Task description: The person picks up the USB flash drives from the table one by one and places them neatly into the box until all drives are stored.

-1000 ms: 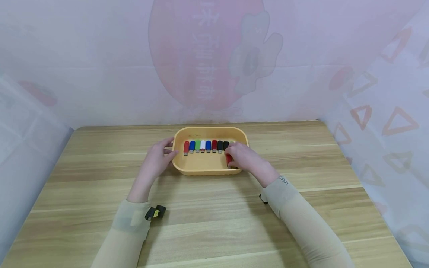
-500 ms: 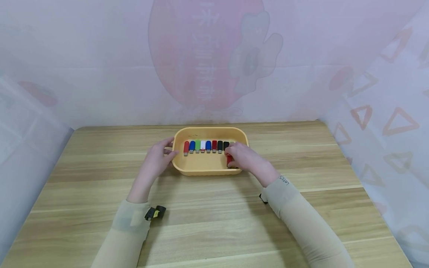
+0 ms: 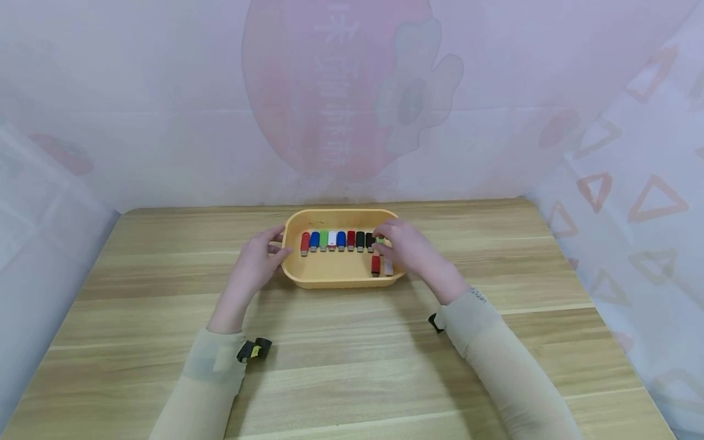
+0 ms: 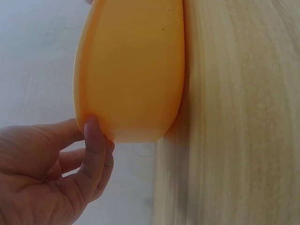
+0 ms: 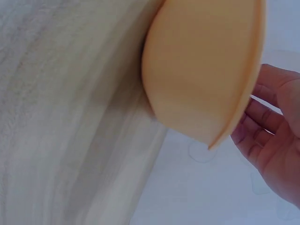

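Your left hand (image 3: 254, 264) steadies the tray (image 3: 330, 280) with loose fingers on its near-left wall; your right hand (image 3: 409, 249) pinches the green stick (image 3: 380, 239) at the row's (image 3: 337, 240) end. Aligning step, I'd say; two sticks (image 3: 382, 266) below your right fingers wait.

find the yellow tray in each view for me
Head: yellow tray sits centre on the wooden table, between both hands.
Left wrist: tray wall fills the upper middle; the left hand touches it.
Right wrist: tray wall at upper right.
Shared landmark: the table's wood grain.
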